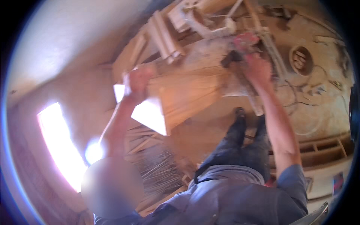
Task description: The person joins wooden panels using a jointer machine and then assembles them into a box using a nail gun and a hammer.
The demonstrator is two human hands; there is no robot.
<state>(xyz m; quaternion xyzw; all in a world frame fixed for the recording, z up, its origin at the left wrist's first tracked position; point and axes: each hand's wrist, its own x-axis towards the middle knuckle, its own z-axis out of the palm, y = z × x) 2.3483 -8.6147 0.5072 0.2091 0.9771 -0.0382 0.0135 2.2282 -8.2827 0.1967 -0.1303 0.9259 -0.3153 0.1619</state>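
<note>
My left hand [138, 80] is blurred but looks closed at the left end of a wide, light-brown wooden board [191, 90]. Across the bench, my right hand [259, 67] reaches over the right side. Its fingers are smeared, and what they hold, if anything, cannot be made out. Just beyond them is a red object [246, 42] of unclear kind. Beside that hand lies what looks like a hammer, with a dark head [231, 59] and a wooden handle [245, 82] slanting down past the wrist.
Wooden strips [165, 35] and a curved wooden piece [198, 24] are piled at the far side. A round container [301, 60] with small pieces inside stands right, near loose cables [296, 93]. Thin rods or sticks [161, 172] lie lower left; a compartmented wooden frame [322, 150] is lower right.
</note>
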